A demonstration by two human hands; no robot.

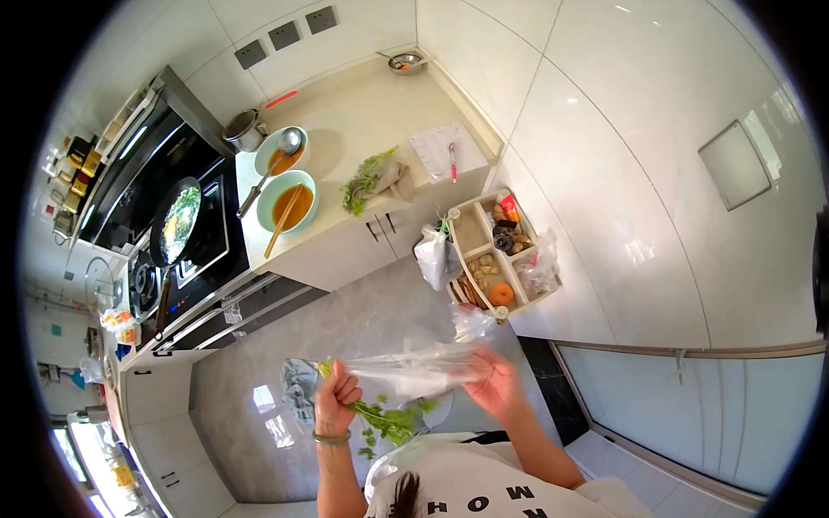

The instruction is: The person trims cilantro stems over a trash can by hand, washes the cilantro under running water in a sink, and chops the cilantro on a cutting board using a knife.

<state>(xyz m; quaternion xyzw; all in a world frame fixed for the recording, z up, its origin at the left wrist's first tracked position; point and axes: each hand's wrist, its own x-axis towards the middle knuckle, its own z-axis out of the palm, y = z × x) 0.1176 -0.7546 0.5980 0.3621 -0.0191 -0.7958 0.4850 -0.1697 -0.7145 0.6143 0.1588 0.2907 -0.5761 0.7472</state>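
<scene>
My left hand (335, 399), with a bracelet at the wrist, is closed around a bunch of leafy green herbs (389, 422), likely cilantro. Its stems poke out above the fist and the leaves hang below. A clear plastic bag (401, 364) stretches from this fist across to my right hand (496, 386), whose fingers are closed on its other end. Both hands are in front of my body, above the floor. Whether my left hand also grips the bag is partly hidden by its fingers.
A storage cart (471, 226) with produce stands ahead on the right. On the counter (345, 112) are two bowls of orange-brown liquid, the nearer bowl (292, 203) with chopsticks, plus more greens (371, 181) and a paper (432, 151). At left, a frying pan (180, 223) sits on the stove.
</scene>
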